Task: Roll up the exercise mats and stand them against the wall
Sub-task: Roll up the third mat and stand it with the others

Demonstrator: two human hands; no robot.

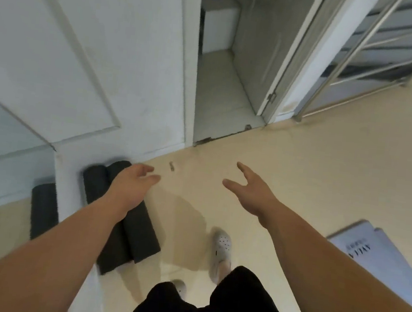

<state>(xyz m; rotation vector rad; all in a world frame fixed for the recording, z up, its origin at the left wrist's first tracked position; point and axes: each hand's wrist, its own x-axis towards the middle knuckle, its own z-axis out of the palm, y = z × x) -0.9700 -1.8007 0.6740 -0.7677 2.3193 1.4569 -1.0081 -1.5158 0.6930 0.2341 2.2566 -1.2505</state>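
Work on the exercise mats (137, 232) looks all but done: two dark rolls sit side by side, touching, against the white panelled wall (96, 53), and no flat mat shows anywhere on the pale floor (301, 166). Far to the outside of the left grip (132, 181), a mirror (2, 132) repeats one dark roll as a reflection (43, 210). The rolls lie just under and behind the left wrist, whose forearm crosses in front of them. From this steep overhead angle it cannot be settled whether they stand fully upright or lean. The left grip is empty, its fingers loosely extended, and it hangs in the air clear of the rolls. A small dark object (171, 166), too small to identify, lies on the floor just beyond its fingertips. Across a gap of bare floor, the right grip (250, 189) is likewise spread and empty, thumb splayed, index finger reaching forward, palm turned inward toward its partner. Both arms reach out ahead of the body at about the same height. Below the right grip a white perforated shoe (221, 247) steps forward, and beyond both an open doorway (221, 80) shows a grey floor. To the outside of the right forearm lies a pale printed sheet (368, 251). What is left, if anything, seems only a check that the rolls stay put.
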